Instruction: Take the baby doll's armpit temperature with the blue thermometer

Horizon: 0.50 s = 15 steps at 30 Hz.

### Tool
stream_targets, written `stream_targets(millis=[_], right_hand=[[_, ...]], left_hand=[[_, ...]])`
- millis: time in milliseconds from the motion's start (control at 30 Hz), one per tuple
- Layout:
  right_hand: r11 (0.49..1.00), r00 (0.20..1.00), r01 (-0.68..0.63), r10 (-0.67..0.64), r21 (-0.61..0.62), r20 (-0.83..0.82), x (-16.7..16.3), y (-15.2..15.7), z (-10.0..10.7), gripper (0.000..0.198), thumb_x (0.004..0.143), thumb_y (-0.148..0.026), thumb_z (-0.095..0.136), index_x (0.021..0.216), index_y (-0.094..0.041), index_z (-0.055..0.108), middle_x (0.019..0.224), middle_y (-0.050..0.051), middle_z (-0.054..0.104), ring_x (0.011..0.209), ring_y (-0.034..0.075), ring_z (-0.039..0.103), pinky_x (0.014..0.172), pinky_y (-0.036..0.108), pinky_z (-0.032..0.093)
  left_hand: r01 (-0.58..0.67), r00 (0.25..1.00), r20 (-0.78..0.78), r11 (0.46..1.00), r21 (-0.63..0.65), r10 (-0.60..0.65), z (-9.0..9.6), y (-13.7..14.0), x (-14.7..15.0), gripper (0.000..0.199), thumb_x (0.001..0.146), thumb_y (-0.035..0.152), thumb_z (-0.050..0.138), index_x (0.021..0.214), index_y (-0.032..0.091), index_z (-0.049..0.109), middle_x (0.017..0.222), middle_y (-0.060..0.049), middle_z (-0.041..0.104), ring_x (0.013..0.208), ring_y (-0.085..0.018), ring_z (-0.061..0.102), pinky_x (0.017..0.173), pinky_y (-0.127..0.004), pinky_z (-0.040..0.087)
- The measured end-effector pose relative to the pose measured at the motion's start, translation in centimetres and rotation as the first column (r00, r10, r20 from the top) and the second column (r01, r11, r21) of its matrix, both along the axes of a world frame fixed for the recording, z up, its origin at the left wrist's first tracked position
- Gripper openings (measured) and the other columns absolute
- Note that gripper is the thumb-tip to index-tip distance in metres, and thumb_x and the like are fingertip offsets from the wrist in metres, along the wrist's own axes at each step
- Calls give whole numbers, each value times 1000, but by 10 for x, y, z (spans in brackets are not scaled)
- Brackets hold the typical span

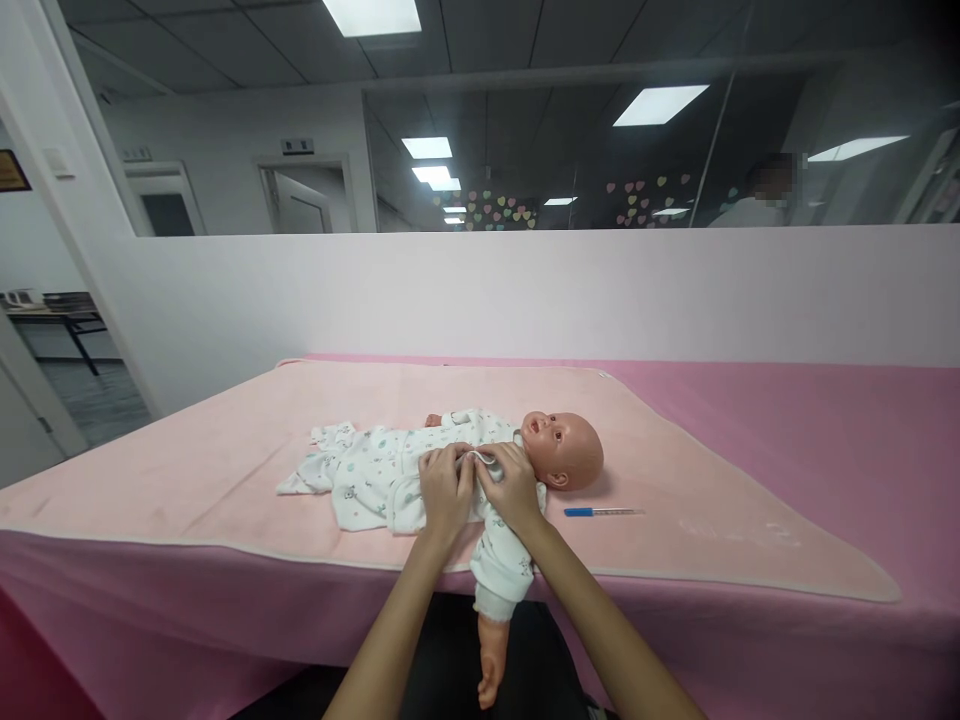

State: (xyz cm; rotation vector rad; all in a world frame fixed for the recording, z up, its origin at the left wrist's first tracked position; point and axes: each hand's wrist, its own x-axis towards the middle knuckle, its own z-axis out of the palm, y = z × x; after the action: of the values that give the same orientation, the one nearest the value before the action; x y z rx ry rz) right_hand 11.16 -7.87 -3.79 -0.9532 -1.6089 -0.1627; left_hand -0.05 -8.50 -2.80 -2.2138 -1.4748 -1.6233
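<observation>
A baby doll (574,448) lies on its back across the table, its head to the right. It wears a white patterned baby outfit (367,480), whose legs lie flat to the left. Over the doll's chest, my left hand (445,485) and my right hand (511,487) pinch a thin white tie or edge of the garment between fingers and thumbs. The two hands almost meet. One sleeved doll arm (493,655) hangs over the table's front edge between my forearms. What exactly lies under my fingertips is partly hidden.
A thermometer-like stick with a blue end (579,512) lies right of the doll. Beneath is a peach blanket (225,440) over a pink cloth (787,430). A white wall (600,290) with a window above stands behind the table. Someone shows dimly in the glass.
</observation>
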Motion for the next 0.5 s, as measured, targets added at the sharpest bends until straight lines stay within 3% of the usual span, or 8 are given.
stream_targets(millis=[500], right_hand=[[1000,1000,23,-23,-18,7,1,1,-2,10,81,-21,51,79,-20,60,74,3,63,74,18,55,69,30,42]], left_hand=[[-15,1000,25,999,33,15,1,-2,1,11,78,21,47,80,22,58,80,0,64,81,-18,55,80,-34,37]])
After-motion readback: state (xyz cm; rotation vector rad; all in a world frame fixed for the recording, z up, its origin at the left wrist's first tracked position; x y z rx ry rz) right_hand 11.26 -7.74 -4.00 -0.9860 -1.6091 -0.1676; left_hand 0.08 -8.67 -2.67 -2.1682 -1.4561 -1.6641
